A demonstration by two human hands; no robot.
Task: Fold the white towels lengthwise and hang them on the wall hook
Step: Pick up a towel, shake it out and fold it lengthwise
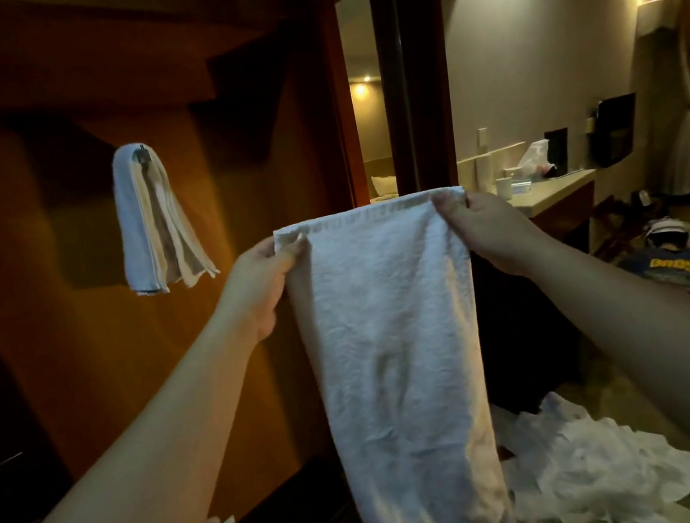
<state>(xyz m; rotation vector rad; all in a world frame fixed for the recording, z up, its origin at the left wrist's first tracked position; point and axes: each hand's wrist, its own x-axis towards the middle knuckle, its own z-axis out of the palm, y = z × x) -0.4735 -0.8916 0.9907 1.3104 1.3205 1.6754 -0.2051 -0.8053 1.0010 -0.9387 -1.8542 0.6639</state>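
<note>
Terry cloth fills the middle of your view: a long white towel (397,343) with a nubby, looped pile, hanging as a tall narrow strip with soft creases down its length and a flat woven band along the top hem. Your left hand (262,281) pinches the top left corner, fingers (293,244) clamped on the hem, and your right hand (489,229) pinches the top right corner the same way, so the upper edge stretches nearly straight between them.

Up and to the left, folded white towels (149,222) drape over a small dark metal wall hook (143,156) on the smooth brown wooden panel (77,349), their loose ends fanning out at the bottom.

Down to the right, a crumpled heap of white linen (592,462) lies on the floor. Beyond it, a pale stone-topped bench (557,189) carries a small white cup (504,188) and a crinkled plastic bag (534,154). A person in a dark shirt (675,272) crouches low on the floor at far right.
</note>
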